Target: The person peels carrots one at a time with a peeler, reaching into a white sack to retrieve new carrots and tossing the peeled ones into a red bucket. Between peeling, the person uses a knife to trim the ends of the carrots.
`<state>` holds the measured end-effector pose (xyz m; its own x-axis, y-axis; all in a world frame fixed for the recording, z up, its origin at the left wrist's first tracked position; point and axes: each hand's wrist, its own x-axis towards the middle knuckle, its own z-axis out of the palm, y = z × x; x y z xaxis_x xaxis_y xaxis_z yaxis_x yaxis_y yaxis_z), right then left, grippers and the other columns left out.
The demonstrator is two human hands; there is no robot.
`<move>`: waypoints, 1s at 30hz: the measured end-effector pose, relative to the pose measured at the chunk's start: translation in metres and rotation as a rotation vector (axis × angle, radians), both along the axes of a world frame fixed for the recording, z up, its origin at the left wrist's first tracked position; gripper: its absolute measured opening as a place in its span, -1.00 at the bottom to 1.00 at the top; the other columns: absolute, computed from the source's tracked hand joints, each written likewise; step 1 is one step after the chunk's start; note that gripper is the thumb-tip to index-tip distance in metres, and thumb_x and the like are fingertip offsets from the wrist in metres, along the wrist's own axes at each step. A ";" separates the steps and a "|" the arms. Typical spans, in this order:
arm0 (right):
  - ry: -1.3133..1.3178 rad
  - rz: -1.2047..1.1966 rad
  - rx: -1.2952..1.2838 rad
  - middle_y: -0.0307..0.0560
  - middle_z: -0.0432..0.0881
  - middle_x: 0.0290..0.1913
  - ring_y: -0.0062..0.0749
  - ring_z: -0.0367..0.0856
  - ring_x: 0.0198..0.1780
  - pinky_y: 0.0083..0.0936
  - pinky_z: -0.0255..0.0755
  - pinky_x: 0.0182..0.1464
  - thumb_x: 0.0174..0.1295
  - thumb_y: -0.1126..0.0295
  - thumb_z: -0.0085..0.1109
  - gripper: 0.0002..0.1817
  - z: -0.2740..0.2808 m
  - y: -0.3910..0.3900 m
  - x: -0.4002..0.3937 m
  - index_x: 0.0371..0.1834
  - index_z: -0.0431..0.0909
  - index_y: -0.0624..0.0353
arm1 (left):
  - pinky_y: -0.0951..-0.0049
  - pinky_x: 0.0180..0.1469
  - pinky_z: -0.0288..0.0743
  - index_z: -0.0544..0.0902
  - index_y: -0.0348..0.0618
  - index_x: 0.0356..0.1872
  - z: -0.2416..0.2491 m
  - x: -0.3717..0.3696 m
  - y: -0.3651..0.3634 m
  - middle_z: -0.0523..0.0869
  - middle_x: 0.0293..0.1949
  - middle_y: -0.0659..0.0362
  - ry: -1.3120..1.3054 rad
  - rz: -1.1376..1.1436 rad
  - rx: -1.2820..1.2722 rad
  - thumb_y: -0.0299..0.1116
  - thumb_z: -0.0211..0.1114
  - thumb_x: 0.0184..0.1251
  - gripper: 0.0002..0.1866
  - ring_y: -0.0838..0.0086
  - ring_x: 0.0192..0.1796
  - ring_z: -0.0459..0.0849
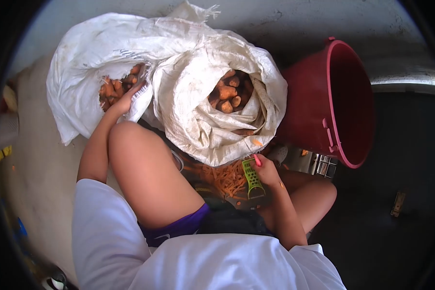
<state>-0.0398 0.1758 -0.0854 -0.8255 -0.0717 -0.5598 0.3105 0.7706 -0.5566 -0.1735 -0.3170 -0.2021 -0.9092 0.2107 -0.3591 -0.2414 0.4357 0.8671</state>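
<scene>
At the opening of the left white sack point(89, 53), my left hand point(128, 96) reaches to the sack's edge beside the carrots point(112, 91); its fingertips are partly hidden, and I cannot make out what they grip. My right hand point(266, 169) is closed around the pink handle of a green grater point(253, 180), whose perforated plate points down toward my lap. Left of the grater lies a heap of orange peelings or strips point(227, 180). Between my hands stands a second white sack point(179, 92), its rolled mouth open on several stubby carrots point(228, 92).
A large dark red bucket point(304, 96) leans on its side at the right, its mouth facing right. Behind the sacks rises a grey wall point(285, 19). A small worn brown object point(398, 204) lies on the dark floor at far right. My bent legs flank the peelings.
</scene>
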 end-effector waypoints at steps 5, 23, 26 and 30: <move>-0.019 0.019 0.078 0.18 0.50 -0.44 0.05 0.48 -0.32 -0.35 0.34 -0.28 0.01 0.29 0.05 -0.73 -0.004 0.007 0.010 -0.25 0.42 0.20 | 0.40 0.09 0.23 0.27 -0.16 0.13 -0.010 -0.006 -0.009 0.45 0.01 0.04 -0.040 0.250 0.015 -0.41 -0.02 0.19 -0.57 0.36 0.05 0.40; -0.023 -0.124 0.054 -0.21 0.46 -0.52 -0.61 0.38 -0.44 -0.58 0.32 -0.34 0.08 0.38 0.04 -0.81 -0.005 0.023 0.018 -0.29 0.43 0.25 | 0.26 -0.21 0.46 0.45 -0.08 -0.17 -0.007 -0.040 -0.019 0.57 -0.20 0.08 0.291 -0.120 -1.079 -0.37 -0.04 0.17 -0.78 0.19 -0.20 0.58; 0.071 -0.139 -0.013 0.13 0.50 -0.48 -0.16 0.50 -0.43 -0.44 0.35 -0.31 0.05 0.31 0.07 -0.73 -0.018 0.033 0.021 -0.23 0.43 0.25 | 0.31 -0.12 0.40 0.43 -0.17 -0.13 0.055 -0.016 -0.007 0.54 -0.18 0.03 0.442 0.049 -0.796 -0.38 0.05 0.13 -0.74 0.16 -0.15 0.54; 0.045 -0.199 -0.048 0.12 0.51 -0.48 -0.18 0.51 -0.43 -0.44 0.35 -0.31 0.06 0.31 0.05 -0.72 -0.018 0.032 0.019 -0.23 0.43 0.26 | 0.31 0.00 0.36 0.40 -0.18 -0.10 0.103 0.002 -0.017 0.51 -0.13 0.03 0.606 0.408 -0.216 -0.31 0.06 0.21 -0.73 0.16 -0.10 0.53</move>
<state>-0.0204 0.2077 -0.1037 -0.8501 0.0694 -0.5220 0.4279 0.6689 -0.6079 -0.1716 -0.3338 -0.0994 -0.9512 -0.2025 0.2328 0.0715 0.5892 0.8048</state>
